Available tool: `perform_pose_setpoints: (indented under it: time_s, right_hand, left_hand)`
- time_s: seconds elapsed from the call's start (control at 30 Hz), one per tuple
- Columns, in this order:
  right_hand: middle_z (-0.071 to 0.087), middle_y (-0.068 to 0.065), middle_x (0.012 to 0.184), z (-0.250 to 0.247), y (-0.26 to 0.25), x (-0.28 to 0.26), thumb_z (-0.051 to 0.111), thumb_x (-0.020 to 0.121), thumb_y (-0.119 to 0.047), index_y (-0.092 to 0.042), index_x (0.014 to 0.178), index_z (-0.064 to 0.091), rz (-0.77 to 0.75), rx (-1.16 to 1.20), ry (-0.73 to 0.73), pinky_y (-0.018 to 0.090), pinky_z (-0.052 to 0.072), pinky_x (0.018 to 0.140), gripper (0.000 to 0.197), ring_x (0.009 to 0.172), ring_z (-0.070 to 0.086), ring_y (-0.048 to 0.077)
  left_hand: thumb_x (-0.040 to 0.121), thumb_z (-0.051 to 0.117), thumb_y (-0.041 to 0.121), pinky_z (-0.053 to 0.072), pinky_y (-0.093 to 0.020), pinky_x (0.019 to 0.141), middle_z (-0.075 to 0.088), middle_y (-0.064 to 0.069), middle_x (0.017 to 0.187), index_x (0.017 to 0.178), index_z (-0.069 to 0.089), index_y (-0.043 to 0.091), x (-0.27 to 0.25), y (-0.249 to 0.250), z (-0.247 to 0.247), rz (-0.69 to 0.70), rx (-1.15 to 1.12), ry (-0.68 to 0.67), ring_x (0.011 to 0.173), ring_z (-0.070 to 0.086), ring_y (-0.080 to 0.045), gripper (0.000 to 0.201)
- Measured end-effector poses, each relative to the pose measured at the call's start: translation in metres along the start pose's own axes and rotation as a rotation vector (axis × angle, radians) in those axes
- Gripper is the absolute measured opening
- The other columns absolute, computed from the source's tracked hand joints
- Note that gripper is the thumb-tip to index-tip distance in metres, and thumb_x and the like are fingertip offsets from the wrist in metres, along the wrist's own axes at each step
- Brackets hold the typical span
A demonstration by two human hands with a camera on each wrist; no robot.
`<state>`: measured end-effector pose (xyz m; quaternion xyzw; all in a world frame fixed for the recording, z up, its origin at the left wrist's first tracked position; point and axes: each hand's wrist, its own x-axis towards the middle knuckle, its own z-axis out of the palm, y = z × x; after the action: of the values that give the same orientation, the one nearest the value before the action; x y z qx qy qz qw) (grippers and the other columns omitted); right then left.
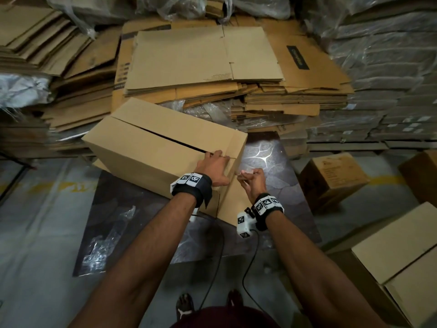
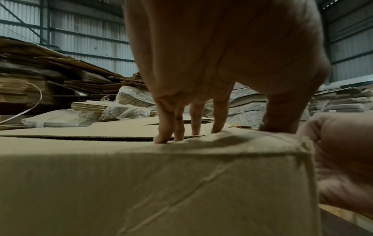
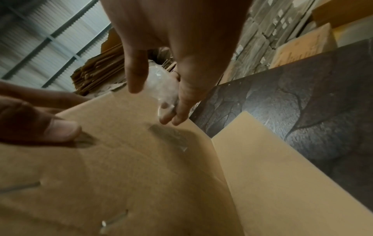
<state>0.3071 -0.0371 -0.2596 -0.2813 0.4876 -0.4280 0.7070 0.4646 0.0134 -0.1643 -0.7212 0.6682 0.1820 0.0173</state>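
Observation:
A brown cardboard box (image 1: 153,147) stands on a dark mat, its top flaps folded down with a dark slit between them. My left hand (image 1: 212,165) lies over the box's near right corner. Its straight fingers (image 2: 177,127) press on the flaps at the seam, and the thumb (image 3: 40,126) bears on the edge. My right hand (image 1: 253,181) is beside that corner, against the box's right side (image 3: 121,159). It pinches a crumpled piece of clear plastic film (image 3: 163,86) between fingers and thumb. Another flap or sheet (image 3: 272,175) juts out low on that side.
Stacks of flattened cartons (image 1: 203,58) fill the space behind the box. Plastic-wrapped bundles (image 1: 378,79) rise at right. A small printed box (image 1: 331,176) and a larger plain box (image 1: 397,252) stand on the right. Crumpled clear plastic (image 1: 106,240) lies on the mat at left.

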Motion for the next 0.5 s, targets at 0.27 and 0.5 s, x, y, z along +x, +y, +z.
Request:
perform_pose_setpoints:
  time_s: [0.27, 0.5]
  right_hand:
    - [0.059, 0.009, 0.086, 0.01, 0.011, -0.01, 0.071, 0.096, -0.021, -0.014, 0.099, 0.06, -0.079, -0.282, -0.071, 0.038, 0.055, 0.078, 0.013, 0.071, 0.055, 0.018]
    - [0.07, 0.014, 0.107, 0.006, 0.019, -0.002, 0.043, 0.104, -0.008, -0.002, 0.113, 0.065, 0.058, -0.123, -0.077, 0.044, 0.057, 0.095, 0.025, 0.098, 0.067, 0.029]
  left_hand:
    - [0.08, 0.066, 0.035, 0.044, -0.054, 0.102, 0.032, -0.008, 0.159, 0.15, 0.041, 0.023, -0.004, 0.002, -0.001, -0.005, -0.041, 0.01, 0.138, 0.035, -0.04, 0.075]
    - [0.067, 0.056, 0.055, 0.043, -0.054, 0.102, 0.031, -0.009, 0.159, 0.152, 0.04, 0.022, -0.006, 0.002, -0.004, -0.008, -0.047, -0.022, 0.137, 0.035, -0.04, 0.093]
